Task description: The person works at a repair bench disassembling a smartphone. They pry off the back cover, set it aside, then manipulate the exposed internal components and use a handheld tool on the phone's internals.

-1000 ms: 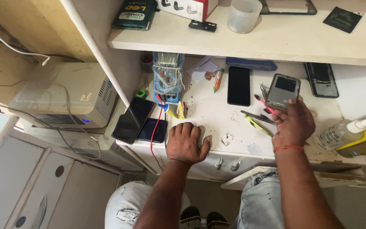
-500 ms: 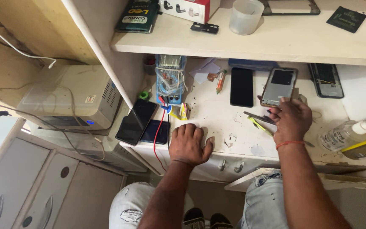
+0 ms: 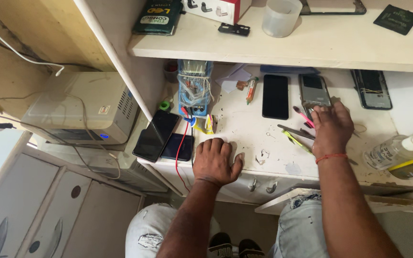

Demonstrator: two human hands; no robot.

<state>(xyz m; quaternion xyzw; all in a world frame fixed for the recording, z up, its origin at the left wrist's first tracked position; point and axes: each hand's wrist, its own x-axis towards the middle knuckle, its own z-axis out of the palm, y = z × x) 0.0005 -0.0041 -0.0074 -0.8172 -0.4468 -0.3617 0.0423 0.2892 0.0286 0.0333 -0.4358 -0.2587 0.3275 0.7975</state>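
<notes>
Fingers of the right hand [image 3: 331, 128] are spreading over a grey phone [image 3: 314, 90], while the left hand [image 3: 216, 161] is lying flat, empty, steadying on the tabletop [image 3: 249, 126].

Soft, even daylight fills my view; the shelf [image 3: 283, 45] shades the back of my bench [image 3: 244, 129]. Everything looks sharp, edges bend slightly, and no glare shows.

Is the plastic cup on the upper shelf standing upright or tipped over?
Upright: the plastic cup stands on its base on the shelf, open rim facing up.
</notes>
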